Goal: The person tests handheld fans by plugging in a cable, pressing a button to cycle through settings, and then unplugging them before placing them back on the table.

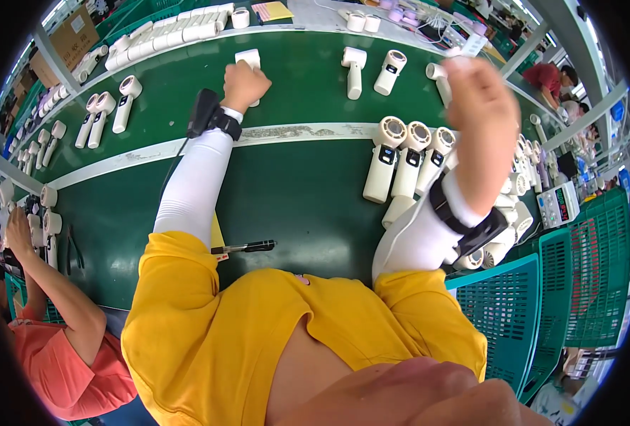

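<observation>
At the far side of the green work surface, my left hand (244, 86) is closed around a white handheld fan (248, 56); its round head shows above the fingers. My right hand (482, 103) is raised at the right, smeared by motion, with something whitish at its fingertips that I cannot make out. Just left of that hand a white fan (440, 84) lies partly covered. Between my hands are two more fans, one seen side-on (355, 73) and one with a small dark display (390, 72). Nearer on the right, several fans (381, 165) lie in a row beside my right forearm.
A pale worn strip (301, 133) crosses the green surface. Fans lie at the left (125, 104), with a white row (173, 30) behind. A pen (247, 247) and pliers (74, 248) lie near me. Green baskets (503, 312) stand right; a co-worker's arm (67, 295) reaches in left.
</observation>
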{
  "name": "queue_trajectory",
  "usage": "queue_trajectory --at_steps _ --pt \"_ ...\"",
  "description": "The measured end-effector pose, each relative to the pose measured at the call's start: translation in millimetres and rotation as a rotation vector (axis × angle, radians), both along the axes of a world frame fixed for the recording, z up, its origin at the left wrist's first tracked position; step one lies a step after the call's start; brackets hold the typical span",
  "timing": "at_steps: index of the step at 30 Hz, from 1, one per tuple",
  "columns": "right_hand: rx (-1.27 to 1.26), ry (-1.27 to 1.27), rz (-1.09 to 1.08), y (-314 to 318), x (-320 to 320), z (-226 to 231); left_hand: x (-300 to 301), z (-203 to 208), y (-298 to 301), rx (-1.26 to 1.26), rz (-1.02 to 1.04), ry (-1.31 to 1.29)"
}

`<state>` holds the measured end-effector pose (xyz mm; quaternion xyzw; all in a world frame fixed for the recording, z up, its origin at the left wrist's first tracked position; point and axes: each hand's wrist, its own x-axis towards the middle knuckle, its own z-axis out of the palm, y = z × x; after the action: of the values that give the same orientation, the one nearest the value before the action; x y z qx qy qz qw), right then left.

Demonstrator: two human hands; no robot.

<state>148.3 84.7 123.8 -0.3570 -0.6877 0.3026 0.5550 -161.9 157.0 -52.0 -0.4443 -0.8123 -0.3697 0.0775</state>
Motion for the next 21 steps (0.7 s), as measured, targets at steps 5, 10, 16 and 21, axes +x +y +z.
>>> queue_trajectory --at_steps 5,10,16,21 --pt "-0.130 0.189 0.172 130.6 18.7 25.4 61.2 15.3 43.4 -0.006 -0.411 0.359" --pt "0.928 -1.363 -0.160 245.9 -16.9 -88.5 147.7 3.3 64.9 -0.093 -0.463 -0.040" --pt "-0.074 -1.181 -0.252 276.0 -45.0 -146.1 160.5 -40.9 124.3 -0.020 -0.258 0.014" --pt "0.021 -1.263 -0.356 286.5 -31.2 -179.1 141.4 2.2 96.9 -0.331 -0.588 -0.076"
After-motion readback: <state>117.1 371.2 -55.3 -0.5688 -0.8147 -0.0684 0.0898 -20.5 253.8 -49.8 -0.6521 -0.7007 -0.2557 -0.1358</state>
